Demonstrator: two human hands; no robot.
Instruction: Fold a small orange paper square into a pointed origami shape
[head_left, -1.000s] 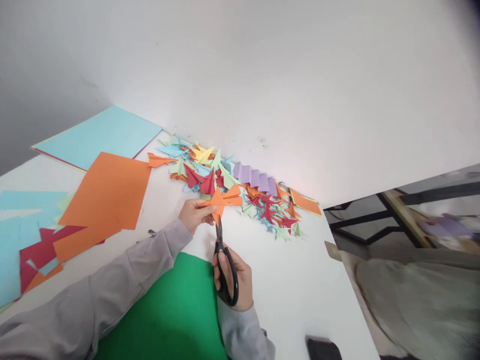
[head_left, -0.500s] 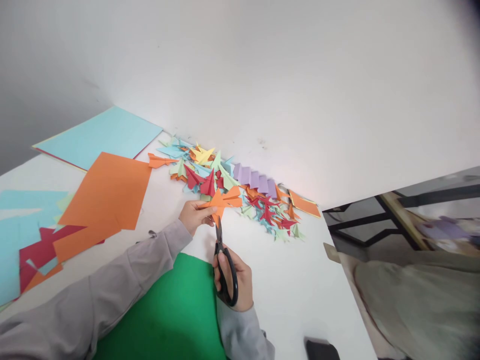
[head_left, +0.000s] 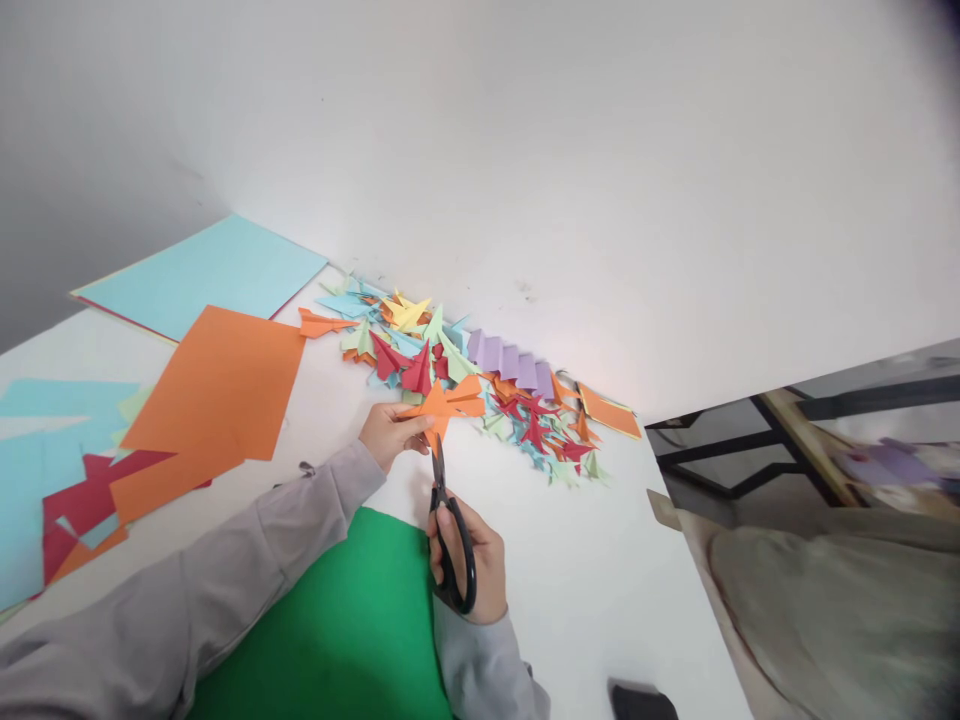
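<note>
My left hand [head_left: 393, 433] pinches a folded orange paper plane [head_left: 441, 402] between thumb and fingers, above the white table. In my right hand [head_left: 480, 555] is a pair of black-handled scissors [head_left: 466, 570], its fingers wrapped in and around the loops. The scissor blades point away from me, and their tips meet the near point of the orange paper. Just behind the paper lies a heap of small folded paper planes in red, orange, yellow, green and blue [head_left: 405, 312].
A purple pleated paper strip [head_left: 510, 362] and a small orange stack [head_left: 611, 412] lie along the wall. To the left are an orange sheet [head_left: 217, 385], blue sheets [head_left: 217, 275] and red scraps [head_left: 94, 500]. A green surface [head_left: 330, 620] is below my arms; a black object [head_left: 643, 702] sits front right.
Almost nothing differs. The view has shifted very slightly, while both hands, the orange paper plane and the scissors keep nearly the same position.
</note>
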